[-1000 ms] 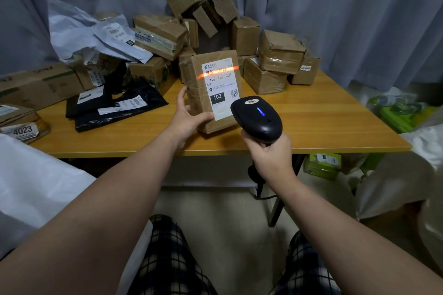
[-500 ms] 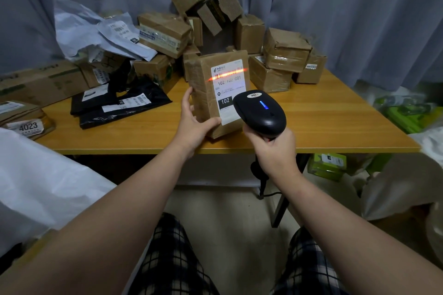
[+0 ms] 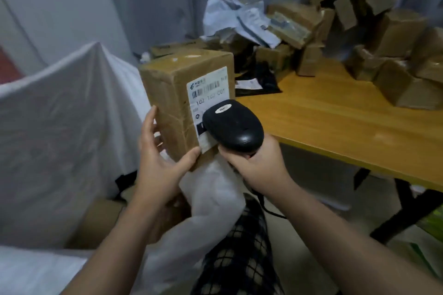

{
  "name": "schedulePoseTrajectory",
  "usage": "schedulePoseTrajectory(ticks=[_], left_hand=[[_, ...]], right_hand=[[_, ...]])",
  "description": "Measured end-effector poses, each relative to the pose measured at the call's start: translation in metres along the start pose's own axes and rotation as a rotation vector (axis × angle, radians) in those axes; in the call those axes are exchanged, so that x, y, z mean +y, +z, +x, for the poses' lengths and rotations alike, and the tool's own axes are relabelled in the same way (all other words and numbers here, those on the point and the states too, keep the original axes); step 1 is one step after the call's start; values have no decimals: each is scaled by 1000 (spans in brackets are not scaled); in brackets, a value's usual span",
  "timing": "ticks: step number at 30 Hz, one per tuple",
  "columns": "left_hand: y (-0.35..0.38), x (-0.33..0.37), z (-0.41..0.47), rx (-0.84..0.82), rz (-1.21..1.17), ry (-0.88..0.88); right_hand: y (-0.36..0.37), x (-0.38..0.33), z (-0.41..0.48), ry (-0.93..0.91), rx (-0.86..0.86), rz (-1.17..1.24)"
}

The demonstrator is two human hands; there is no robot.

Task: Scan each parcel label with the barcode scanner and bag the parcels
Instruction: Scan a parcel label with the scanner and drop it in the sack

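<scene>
My left hand grips a brown taped cardboard parcel by its lower end, upright, off the table and over the mouth of a large white sack. Its white label with a barcode faces me. My right hand holds the black barcode scanner by its handle, the scanner head in front of the lower part of the label. No red scan line shows on the label.
A wooden table at right carries a heap of brown boxes, white mailers and a black mailer. A brown box lies inside the sack. The scanner cable hangs below my right hand. Grey curtain behind.
The parcel has been lifted off the table and carried left over the white sack. My view turned left. The red scan line is gone from the label.
</scene>
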State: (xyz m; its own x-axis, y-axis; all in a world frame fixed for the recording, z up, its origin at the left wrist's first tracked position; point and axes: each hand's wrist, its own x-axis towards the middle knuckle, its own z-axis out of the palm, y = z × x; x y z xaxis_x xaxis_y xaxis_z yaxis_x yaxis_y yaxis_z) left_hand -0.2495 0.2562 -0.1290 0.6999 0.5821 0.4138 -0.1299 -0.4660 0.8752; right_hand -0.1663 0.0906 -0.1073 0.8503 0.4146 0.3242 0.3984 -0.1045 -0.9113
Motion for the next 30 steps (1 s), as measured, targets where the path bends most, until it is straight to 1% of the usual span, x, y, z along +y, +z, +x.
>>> schedulePoseTrajectory(ticks=[2, 4, 6, 9, 11, 13, 15, 17, 19, 21, 25, 28, 30], left_hand=[[-36, -13, -1, 103, 138, -5], [-68, -23, -2, 166, 276, -17], [-93, -31, -5, 197, 466, -46], [-117, -40, -4, 192, 818, -68], [-128, -49, 0, 130, 1032, -63], [-136, -56, 8, 34, 1203, -16], [-140, -62, 23, -72, 1329, 41], [-135, -68, 41, -207, 1434, 28], [-123, -78, 62, -305, 1502, 8], [-109, -88, 77, -372, 1520, -7], [-88, -110, 89, -403, 1475, -65], [-79, -124, 87, -519, 1444, -176], [-74, -124, 84, -534, 1412, -199]], right_hand=[[30, -4, 9, -37, -102, -106], [53, -5, 21, -54, -218, -287], [72, -2, 34, -34, -293, -463], [95, 10, 43, 54, -378, -566], [104, 20, 45, 90, -400, -594], [110, 29, 45, 99, -386, -607], [116, 34, 46, 102, -369, -619], [121, 36, 47, 93, -355, -644], [123, 37, 49, 81, -344, -659], [122, 37, 52, 78, -338, -661], [116, 40, 56, 85, -303, -590], [113, 46, 56, 116, -285, -509], [110, 50, 56, 140, -268, -456]])
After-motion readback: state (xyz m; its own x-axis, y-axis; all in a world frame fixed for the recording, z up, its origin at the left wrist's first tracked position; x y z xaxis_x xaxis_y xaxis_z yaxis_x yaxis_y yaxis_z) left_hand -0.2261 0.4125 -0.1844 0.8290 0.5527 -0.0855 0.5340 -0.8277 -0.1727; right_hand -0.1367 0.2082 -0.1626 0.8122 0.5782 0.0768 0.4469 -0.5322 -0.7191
